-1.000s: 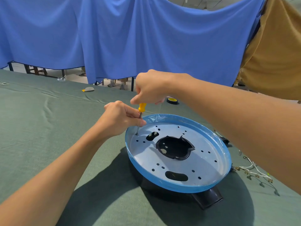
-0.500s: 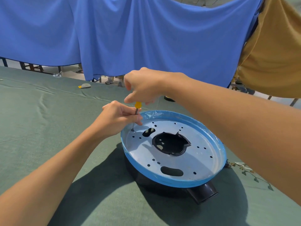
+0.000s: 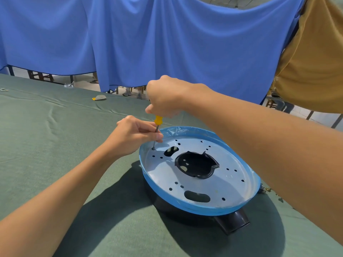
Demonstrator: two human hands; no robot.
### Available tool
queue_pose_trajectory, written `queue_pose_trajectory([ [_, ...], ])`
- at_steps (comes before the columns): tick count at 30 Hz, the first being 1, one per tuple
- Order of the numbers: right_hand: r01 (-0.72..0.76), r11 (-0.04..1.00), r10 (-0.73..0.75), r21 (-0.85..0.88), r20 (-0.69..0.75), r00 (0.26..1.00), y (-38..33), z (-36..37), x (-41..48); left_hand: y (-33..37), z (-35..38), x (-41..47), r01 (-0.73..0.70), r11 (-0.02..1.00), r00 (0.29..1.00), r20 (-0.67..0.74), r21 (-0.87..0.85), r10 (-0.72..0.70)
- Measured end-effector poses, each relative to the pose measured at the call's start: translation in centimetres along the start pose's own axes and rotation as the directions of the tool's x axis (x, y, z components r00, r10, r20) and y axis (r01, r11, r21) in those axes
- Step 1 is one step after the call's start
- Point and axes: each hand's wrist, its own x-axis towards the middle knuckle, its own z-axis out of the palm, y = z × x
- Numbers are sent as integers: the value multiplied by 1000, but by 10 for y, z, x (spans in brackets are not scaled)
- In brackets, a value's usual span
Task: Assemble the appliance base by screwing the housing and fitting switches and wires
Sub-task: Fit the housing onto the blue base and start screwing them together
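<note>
Over the round perforated metal plate (image 3: 230, 184), right grip (image 3: 165, 97) clasps a yellow-handled screwdriver (image 3: 158, 120); left grip (image 3: 133, 136) pinches its shaft.

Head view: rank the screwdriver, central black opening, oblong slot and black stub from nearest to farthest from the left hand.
1. The screwdriver, at the far-left edge of the plate, pinched by the left hand.
2. The central black opening, mid-plate, to the right.
3. The oblong slot, by the plate's near edge.
4. The black stub, below the near-right edge.
</note>
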Motion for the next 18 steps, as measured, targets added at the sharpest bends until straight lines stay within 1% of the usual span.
queue_pose_trajectory([
  [2, 22, 998, -24, 63, 32, 999, 1, -3, -1, -1, -1, 1, -9, 1000, 998, 60, 18, 8],
  [4, 71, 992, -80, 106, 80, 994, 0, -4, -2, -2, -2, 0, 10, 1000, 995, 100, -2, -9],
  [6, 105, 985, -115, 134, 70, 991, 0, -3, -2, -1, -3, -1, 42, 998, 991, 129, -52, -35],
  [8, 102, 986, -104, 133, 11, 994, 1, -1, -3, 0, -2, -2, 57, 993, 993, 111, -102, -46],
  [9, 86, 987, -85, 132, -17, 996, 1, 1, -2, 1, -1, -2, 53, 992, 996, 71, -116, -45],
  [11, 49, 992, -44, 120, -51, 998, 0, 5, 0, 1, 0, -1, 31, 994, 999, -20, -109, -34],
  [13, 22, 995, -16, 96, -63, 998, -1, 9, 1, 1, 2, 0, 18, 995, 999, -34, -93, -21],
  [15, 11, 996, -8, 90, -39, 999, -2, 8, 0, 2, 2, -1, 24, 995, 1000, 1, -97, -24],
  [18, 39, 988, -51, 146, 77, 996, -1, -6, -7, 3, 1, -1, 35, 996, 999, 41, -81, -32],
])
